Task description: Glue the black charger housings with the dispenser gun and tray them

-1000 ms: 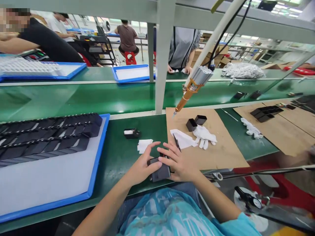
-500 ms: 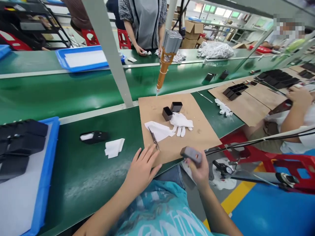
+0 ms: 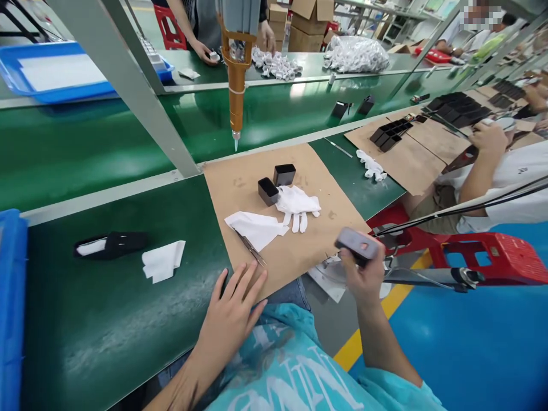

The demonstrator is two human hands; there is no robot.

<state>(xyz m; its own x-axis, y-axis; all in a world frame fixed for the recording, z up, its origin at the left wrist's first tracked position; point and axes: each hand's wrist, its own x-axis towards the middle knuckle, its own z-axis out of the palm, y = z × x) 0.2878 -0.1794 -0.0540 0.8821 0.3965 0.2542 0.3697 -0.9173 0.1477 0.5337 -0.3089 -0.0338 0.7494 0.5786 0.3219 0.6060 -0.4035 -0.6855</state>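
Note:
My left hand [image 3: 233, 308] lies flat with its fingers spread at the near edge of a brown cardboard sheet [image 3: 312, 242]. Just beyond its fingertips are metal tweezers [image 3: 250, 248], resting partly on a white cloth [image 3: 257, 228]. My right hand [image 3: 363, 279] is closed around a small dark grey box-shaped part [image 3: 357, 245] with an opening in its face, held up off the table's right front edge. Farther back on the cardboard stand two black open boxes [image 3: 268, 191], touching or close to a white glove [image 3: 297, 202].
A black item with a white insert [image 3: 111, 245] and a white cloth piece [image 3: 164, 261] lie on the green table at left, near a blue tray [image 3: 12, 308]. An orange-and-grey tool [image 3: 236, 85] hangs above. A co-worker's arm [image 3: 483, 165] is at right.
The view has swung to the right and closer. My right hand has lifted the grey part outward to the right, while my left hand stays flat by the tweezers.

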